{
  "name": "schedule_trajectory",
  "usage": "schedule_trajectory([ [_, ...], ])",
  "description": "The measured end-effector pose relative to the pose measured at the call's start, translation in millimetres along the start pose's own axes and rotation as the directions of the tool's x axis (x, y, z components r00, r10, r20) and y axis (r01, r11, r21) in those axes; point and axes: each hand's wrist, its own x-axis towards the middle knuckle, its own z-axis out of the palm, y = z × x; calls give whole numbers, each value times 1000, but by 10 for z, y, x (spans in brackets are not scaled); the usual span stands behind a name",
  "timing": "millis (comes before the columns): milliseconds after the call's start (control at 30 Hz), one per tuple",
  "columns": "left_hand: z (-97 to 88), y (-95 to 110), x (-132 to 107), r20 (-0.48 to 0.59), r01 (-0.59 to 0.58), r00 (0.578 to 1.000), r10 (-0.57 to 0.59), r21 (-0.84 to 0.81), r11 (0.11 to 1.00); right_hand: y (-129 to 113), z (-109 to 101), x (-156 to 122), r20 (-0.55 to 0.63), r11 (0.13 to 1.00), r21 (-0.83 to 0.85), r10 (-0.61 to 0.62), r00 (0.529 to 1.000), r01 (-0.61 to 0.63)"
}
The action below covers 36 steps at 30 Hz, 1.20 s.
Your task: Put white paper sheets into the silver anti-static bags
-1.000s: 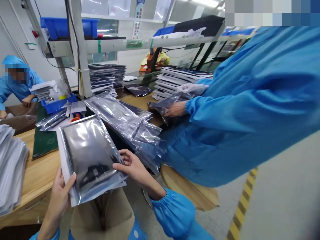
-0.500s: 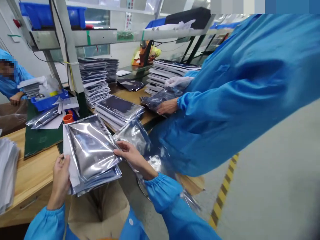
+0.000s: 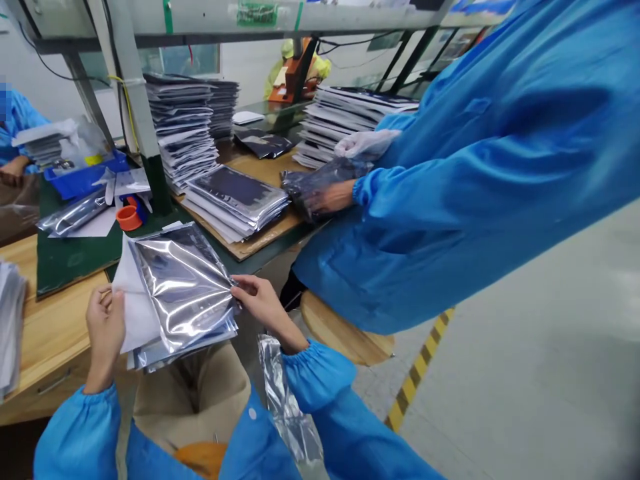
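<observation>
Head view: left hand (image 3: 105, 327) and right hand (image 3: 256, 300) both pinch a small bundle of shiny bags (image 3: 183, 293), one at each edge, just over an open cardboard box (image 3: 200, 393). Nothing's been dropped into the box yet by the look of it. Past the right grip, a flat pile of bags (image 3: 235, 203) waits on the bench, so I'd guess plenty's left.

Glossy, mirror-like metallised plastic on the silver bags (image 3: 183, 287), creased and catching the light. Matt white paper on the sheet (image 3: 135, 307) beneath. Pale, smooth-grained wood on the bench (image 3: 47, 333), matt green mat (image 3: 75, 257) on top. Dull brown paper (or thin card) on the sack (image 3: 200, 393) below. Smooth blue cloth with a faint sheen on the sleeves (image 3: 325, 380).
</observation>
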Motion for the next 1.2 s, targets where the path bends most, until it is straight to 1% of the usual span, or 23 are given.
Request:
schedule_trajectory([
  [33, -43, -20, 35, -40, -34, 999, 36, 44, 998, -9, -24, -9, 17, 1000, 19, 19, 1000, -19],
  [67, -89, -41, 76, -50, -52, 997, 57, 85, 995, -19, -47, -21, 45, 998, 40, 44, 998, -46],
  [100, -135, -62, 121, -26, -57, 998, 61, 118, 991, -31, -66, -36, 86, 995, 61, 74, 993, -80],
  [167, -215, -103, 222, 92, -52, 995, 36, 171, 984, -61, -80, -71, 192, 983, 91, 138, 972, -158],
  [233, -272, -130, 326, 212, -38, 977, -1, 183, 982, -107, -57, -115, 304, 968, 96, 191, 933, -230],
  [300, -318, -132, 428, 268, -33, 963, -19, 186, 982, -177, -14, -181, 393, 958, 86, 218, 893, -272],
  [367, -378, -114, 532, 329, -39, 944, -31, 205, 978, -270, 5, -294, 444, 957, 88, 210, 871, -275],
  [400, -420, -101, 588, 366, -57, 930, -31, 227, 972, -320, -9, -374, 453, 961, 96, 190, 871, -259],
  [467, -522, -71, 715, 418, -114, 908, -20, 293, 949, -406, -106, -576, 429, 973, 101, 147, 891, -209],
  [533, -624, -30, 850, 417, -173, 909, -12, 402, 899, -442, -299, -816, 342, 982, 81, 134, 930, -172],
  [600, -680, 40, 950, 378, -239, 926, 18, 547, 802, -409, -559, -1055, 214, 980, 77, 165, 963, -185],
  [667, -643, 151, 947, 338, -308, 936, 97, 657, 687, -315, -831, -1264, 69, 976, 60, 203, 977, -207],
  [700, -581, 217, 889, 309, -333, 938, 155, 687, 647, -256, -953, -1353, 8, 975, 51, 215, 977, -215],
  [733, -490, 284, 792, 277, -348, 937, 212, 697, 627, -196, -1056, -1434, -17, 971, 40, 235, 972, -234],
  [767, -376, 344, 659, 255, -363, 932, 258, 689, 627, -139, -1136, -1506, -27, 967, 32, 255, 967, -254],
  [800, -248, 391, 500, 256, -382, 924, 284, 674, 632, -89, -1188, -1571, -20, 961, 22, 277, 961, -276],
  [833, -114, 419, 330, 292, -418, 908, 299, 647, 637, -48, -1211, -1630, -2, 953, 12, 302, 953, -302],
  [900, 121, 406, 17, 445, -496, 859, 253, 599, 629, 2, -1175, -1730, 19, 938, -1, 346, 938, -346],
  [933, 204, 369, -98, 495, -512, 840, 221, 590, 624, 14, -1124, -1771, 18, 932, -7, 363, 932, -363],
  [967, 258, 320, -173, 526, -514, 828, 194, 573, 638, 19, -1059, -1805, 15, 927, -17, 375, 927, -374],
  [1000, 283, 265, -207, 531, -497, 829, 178, 553, 669, 19, -986, -1829, 11, 925, -30, 380, 925, -379],
  [1100, 237, 143, -126, 490, -409, 857, 160, 455, 791, 12, -780, -1854, 40, 929, -44, 369, 929, -367],
  [1200, 128, 143, 28, 482, -328, 869, 112, 393, 859, 10, -662, -1836, 132, 926, -25, 377, 917, -377],
])
